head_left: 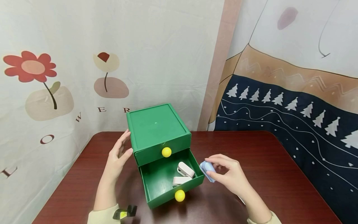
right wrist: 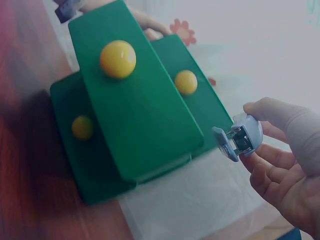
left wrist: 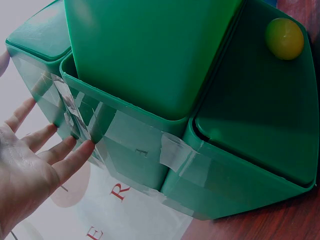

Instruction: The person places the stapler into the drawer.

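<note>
We see the right hand (head_left: 233, 177) pinching a small blue stapler (head_left: 207, 170) between thumb and fingertips, just beside the right rim of the open lower drawer (head_left: 156, 186). In the right wrist view the stapler (right wrist: 239, 140) sits at the fingertips, its mouth toward the green box (head_left: 156, 127). The left hand (head_left: 118, 155) lies flat against the box's left side, fingers straight and slightly spread; the left wrist view shows those fingers (left wrist: 70, 159) touching the taped wall. Inside the drawer we find two white staplers (head_left: 183, 174), one leaning on the other, near the front right corner. Each drawer front bears a yellow knob (head_left: 166, 151). The box stands on a dark red table (head_left: 279, 180).
</note>
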`<state>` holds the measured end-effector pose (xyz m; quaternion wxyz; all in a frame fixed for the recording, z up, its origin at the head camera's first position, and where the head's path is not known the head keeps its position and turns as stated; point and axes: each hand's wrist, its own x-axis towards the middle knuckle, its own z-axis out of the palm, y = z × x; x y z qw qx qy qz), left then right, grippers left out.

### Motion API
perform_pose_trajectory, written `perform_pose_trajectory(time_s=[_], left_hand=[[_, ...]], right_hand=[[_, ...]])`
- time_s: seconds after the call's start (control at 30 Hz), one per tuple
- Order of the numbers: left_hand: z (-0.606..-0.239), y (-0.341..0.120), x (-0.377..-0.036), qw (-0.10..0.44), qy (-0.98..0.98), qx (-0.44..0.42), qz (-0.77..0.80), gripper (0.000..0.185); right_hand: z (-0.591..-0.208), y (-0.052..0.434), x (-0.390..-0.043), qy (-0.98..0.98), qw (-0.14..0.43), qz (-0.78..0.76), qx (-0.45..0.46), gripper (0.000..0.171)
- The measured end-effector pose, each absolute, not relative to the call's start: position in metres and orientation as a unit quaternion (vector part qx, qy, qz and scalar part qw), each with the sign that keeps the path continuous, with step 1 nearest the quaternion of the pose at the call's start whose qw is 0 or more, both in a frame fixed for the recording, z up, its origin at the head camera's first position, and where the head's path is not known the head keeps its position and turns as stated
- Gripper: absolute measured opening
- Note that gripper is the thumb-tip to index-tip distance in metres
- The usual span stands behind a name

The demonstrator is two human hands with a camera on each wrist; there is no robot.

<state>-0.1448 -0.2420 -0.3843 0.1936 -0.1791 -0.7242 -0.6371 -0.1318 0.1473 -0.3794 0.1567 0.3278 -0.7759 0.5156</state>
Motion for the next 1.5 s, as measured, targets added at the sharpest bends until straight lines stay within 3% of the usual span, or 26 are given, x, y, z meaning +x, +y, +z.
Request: perform_pose_trajectory(time_s=[0.43, 0.73, 1.1, 1.5], left_hand=[[-0.383, -0.242, -0.144, 0.192, -0.73, -0.175, -0.632, 0.056], [-0.384, -0.242, -0.144, 0.19, -0.727, -0.179, -0.634, 0.055], [-0.384, -0.243, -0.144, 0.193, -0.722, -0.183, -0.639, 0.055], [-0.384, -0.242, -0.145, 0.191, -0.721, -0.183, -0.64, 0.054]], right_hand=[[-0.367, 0.097, -0.137, -0.714, 0.103, 0.556, 0.414, 0.032], [-0.342, 0.061, -0.121, -0.707, 0.073, 0.557, 0.429, 0.03], [-0.37, 0.039, -0.135, -0.733, 0.027, 0.546, 0.406, 0.032], [-0.374, 0.028, -0.137, -0.781, -0.104, 0.513, 0.341, 0.029]])
